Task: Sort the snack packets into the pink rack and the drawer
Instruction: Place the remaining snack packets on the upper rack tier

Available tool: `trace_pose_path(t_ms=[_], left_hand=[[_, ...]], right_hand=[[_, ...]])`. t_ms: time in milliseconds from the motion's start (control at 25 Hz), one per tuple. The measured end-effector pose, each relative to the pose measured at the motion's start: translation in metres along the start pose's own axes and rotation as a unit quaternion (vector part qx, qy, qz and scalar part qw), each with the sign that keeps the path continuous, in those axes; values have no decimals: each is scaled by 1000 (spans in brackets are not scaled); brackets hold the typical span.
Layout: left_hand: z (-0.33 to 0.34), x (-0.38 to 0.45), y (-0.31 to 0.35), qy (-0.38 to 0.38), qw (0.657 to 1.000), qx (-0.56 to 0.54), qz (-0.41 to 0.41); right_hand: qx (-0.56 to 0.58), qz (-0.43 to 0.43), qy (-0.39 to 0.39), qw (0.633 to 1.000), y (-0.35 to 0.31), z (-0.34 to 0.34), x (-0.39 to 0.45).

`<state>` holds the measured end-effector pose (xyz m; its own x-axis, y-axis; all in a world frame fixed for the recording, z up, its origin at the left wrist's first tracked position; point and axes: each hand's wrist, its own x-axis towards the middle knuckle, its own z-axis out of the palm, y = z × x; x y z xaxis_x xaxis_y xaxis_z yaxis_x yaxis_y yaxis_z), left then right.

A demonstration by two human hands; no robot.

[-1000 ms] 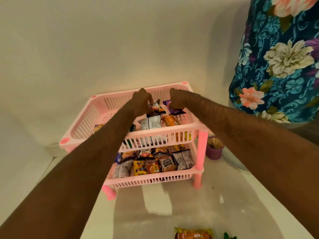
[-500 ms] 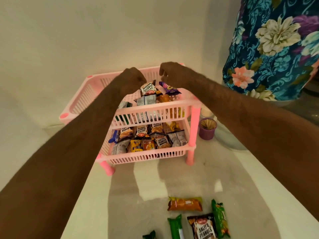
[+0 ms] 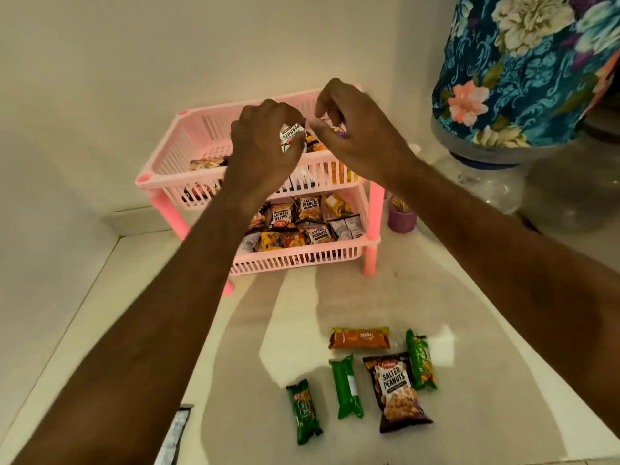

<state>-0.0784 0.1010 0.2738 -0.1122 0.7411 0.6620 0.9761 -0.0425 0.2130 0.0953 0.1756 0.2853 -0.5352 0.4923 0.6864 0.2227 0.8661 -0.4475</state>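
**Now over the top tier of the pink rack**

Up in the middle of the frame we see the pink rack, slotted plastic with round posts and two tiers, both stocked with glossy packets. Our left hand pinches a small white packet whose upside-down print reads "PEANUTS", held above the top tier. Our right hand is curled, fingertips meeting at a purple-edged wrapper; how firm that hold is we cannot tell. Low in the frame, five crinkly packets lie on the pale counter: an orange "Treat" pack, a dark "SALTED PEANUTS" pouch and three green packs. At right stands a floral-covered container.
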Motion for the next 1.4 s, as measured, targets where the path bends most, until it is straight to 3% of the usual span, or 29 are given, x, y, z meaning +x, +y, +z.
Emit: trace_pose_path(t_ms=[160,240,520,600,760,840,960,1200,1400], left_hand=[[8,-58,17,16,999,22,43],[19,-91,22,-1,1000,14,27],[59,-224,12,-151,983,-47,-95],[67,-261,8,-212,963,-64,-152],[75,-323,4,-323,883,-105,-325],[74,-346,3,-370,847,-91,-372],[73,-372,4,-412,820,-71,-390],[77,-388,14,-413,796,-108,-429],[84,-390,16,-422,794,-118,-420]], right_hand=[[29,54,21,998,1,0,-62],[23,89,15,996,7,4,-96],[39,203,-143,968,37,35,-214],[38,239,-203,949,43,46,-248],[39,308,-366,877,52,57,-300],[-14,292,-454,842,54,62,-320],[-91,263,-513,812,51,67,-347],[-131,236,-541,796,52,70,-369],[-132,230,-528,807,51,73,-368]])
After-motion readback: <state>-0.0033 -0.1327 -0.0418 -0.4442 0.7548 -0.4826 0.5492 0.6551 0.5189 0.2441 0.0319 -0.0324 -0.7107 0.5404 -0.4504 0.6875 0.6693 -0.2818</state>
